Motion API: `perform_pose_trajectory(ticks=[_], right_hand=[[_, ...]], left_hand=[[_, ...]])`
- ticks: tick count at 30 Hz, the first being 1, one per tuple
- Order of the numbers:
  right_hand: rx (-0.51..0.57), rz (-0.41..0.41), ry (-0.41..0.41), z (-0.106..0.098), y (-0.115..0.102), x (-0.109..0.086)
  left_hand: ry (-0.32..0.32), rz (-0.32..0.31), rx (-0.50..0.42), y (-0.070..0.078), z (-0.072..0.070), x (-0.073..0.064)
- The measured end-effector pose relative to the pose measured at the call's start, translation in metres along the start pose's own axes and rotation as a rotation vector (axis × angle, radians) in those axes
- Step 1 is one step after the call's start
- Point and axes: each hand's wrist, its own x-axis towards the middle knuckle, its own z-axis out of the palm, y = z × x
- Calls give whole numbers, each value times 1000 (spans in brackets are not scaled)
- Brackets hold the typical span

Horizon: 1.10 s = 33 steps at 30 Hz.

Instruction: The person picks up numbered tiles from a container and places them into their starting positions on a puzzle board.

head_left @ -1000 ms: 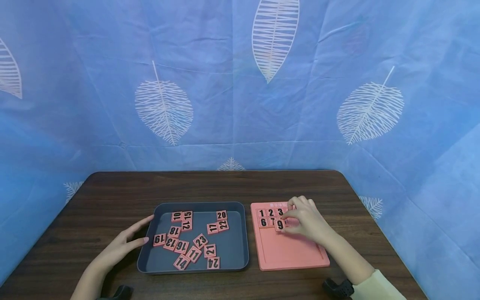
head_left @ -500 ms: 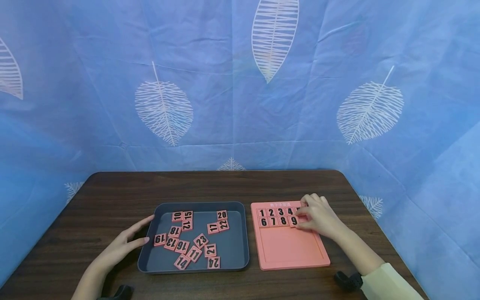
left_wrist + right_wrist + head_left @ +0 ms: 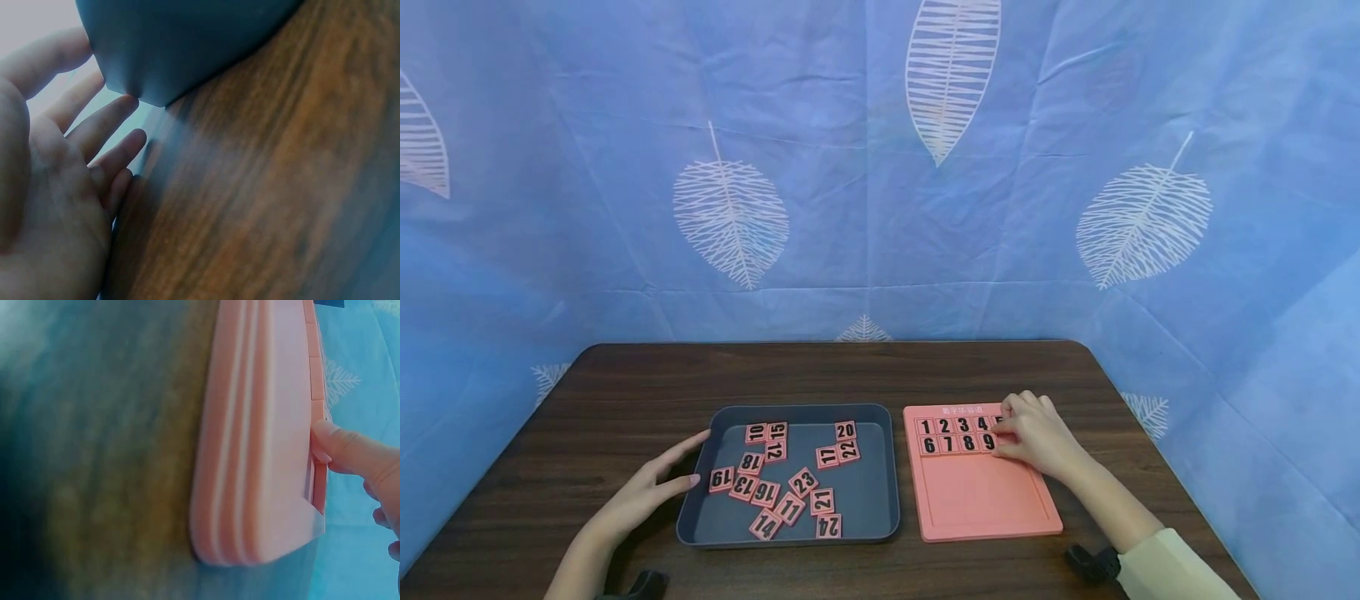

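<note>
A pink board (image 3: 989,500) lies on the right of the table, with tiles 1 to 4 in its back row and 6, 7, 8 in the row below. Level with these last sits the number 9 tile (image 3: 988,442), its right edge pinched by my right hand (image 3: 1037,433). In the right wrist view, the thumb (image 3: 347,447) presses at the tile row's edge. My right hand partly covers the tile at the back row's end. On the left, my left hand (image 3: 636,500) touches the wall of a dark grey tray (image 3: 868,475) with its fingers spread; the left wrist view shows these fingers (image 3: 115,119).
Several loose number tiles lie in the tray at different angles, among them the 23 tile (image 3: 802,482) and the 20 tile (image 3: 846,431). The wooden table (image 3: 820,375) ends at a blue leaf-printed cloth (image 3: 850,208) behind it.
The right hand has carried the number 9 tile rightward and down into line after tile 8. Over the last half second it has hardly moved. The left hand keeps its place at the tray.
</note>
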Motion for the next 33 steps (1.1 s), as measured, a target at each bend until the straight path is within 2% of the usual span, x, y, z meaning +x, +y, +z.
perform_pose_trajectory(ticks=[12,19,26,33], right_hand=[[-57,-13,36,1,-7,-5],[-1,-30,147,-4,-13,-2],[60,-57,225,-16,-39,12],[147,-101,293,-17,-71,26]], left_hand=[[-25,17,-8,6,0,-3],[-25,28,-2,9,1,-4],[-22,32,8,9,1,-4],[-14,21,12,10,1,-5]])
